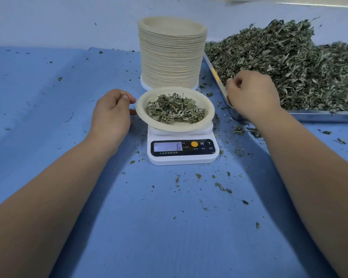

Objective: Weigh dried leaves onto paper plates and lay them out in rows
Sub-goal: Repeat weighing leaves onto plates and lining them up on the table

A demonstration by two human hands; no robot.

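Round beige paper plate (143, 115) with a small heap of crumpled dried green leaves (175, 108) sits on a white digital kitchen scale (182, 155) reading 6, centre of the blue tabletop (169, 227) littered with leaf bits. Left hand (111, 115) is loosely curled just beside the plate's left rim, contact unclear. Right hand (251, 93) is curled over the near-left corner of a metal tray (319, 115) on the right; can't tell if it's pinching anything.

On your scale (182, 151), the display (167, 146) reads 6; right of the orange button (194, 144) stand M and T, with small Chinese print beneath, too fine to read
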